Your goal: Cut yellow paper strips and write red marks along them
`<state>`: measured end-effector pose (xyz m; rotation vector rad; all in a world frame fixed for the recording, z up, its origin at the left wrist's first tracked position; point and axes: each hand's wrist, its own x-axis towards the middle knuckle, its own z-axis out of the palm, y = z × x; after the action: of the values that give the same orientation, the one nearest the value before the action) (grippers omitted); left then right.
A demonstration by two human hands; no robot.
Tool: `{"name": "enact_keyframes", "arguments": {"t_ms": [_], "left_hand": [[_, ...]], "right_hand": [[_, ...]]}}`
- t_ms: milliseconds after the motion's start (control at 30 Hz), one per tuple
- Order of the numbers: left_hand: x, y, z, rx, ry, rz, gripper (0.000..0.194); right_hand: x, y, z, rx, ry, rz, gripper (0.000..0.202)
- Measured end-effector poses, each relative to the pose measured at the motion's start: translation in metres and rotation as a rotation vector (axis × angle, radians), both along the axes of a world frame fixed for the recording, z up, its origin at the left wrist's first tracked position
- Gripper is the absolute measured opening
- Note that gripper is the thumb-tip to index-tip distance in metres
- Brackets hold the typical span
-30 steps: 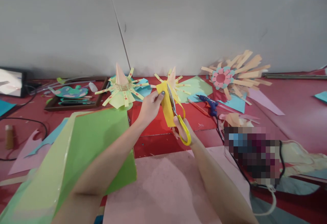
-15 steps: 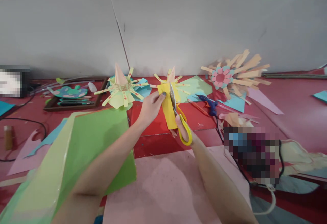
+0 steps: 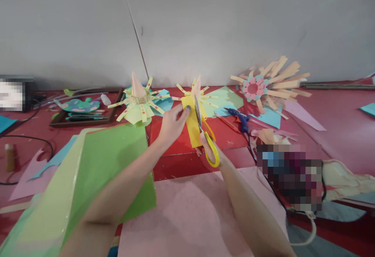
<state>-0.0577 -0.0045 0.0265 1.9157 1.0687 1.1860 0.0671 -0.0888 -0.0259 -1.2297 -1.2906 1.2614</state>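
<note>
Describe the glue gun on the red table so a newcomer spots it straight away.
Against the grey wall, at the back of the red table, find the spray of peach paper strips. Below it and slightly left in the view, right of the yellow-handled scissors, lies the glue gun. Its dark blue body, orange trigger and black cord stand out from the flat paper nearby.

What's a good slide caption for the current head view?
Left hand steadies yellow paper as the right hand works yellow-handled scissors above a red craft table.
</note>
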Motion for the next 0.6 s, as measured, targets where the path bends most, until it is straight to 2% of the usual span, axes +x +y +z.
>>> {"name": "enact_keyframes", "arguments": {"t_ms": [133,300,600], "left_hand": [[0.0,0.0,-0.001,0.005,0.011,-0.02,0.027],[0.002,-0.003,-0.002,0.004,0.024,-0.035,0.029],[0.003,-0.002,-0.002,-0.016,0.015,-0.06,0.028]], "right_hand": [[0.0,0.0,0.001,-0.044,0.038,-0.028,0.049],[0.001,-0.002,0.001,-0.019,-0.042,-0.04,0.054],[-0.003,-0.002,0.011,-0.013,-0.055,-0.102,0.056]]}}
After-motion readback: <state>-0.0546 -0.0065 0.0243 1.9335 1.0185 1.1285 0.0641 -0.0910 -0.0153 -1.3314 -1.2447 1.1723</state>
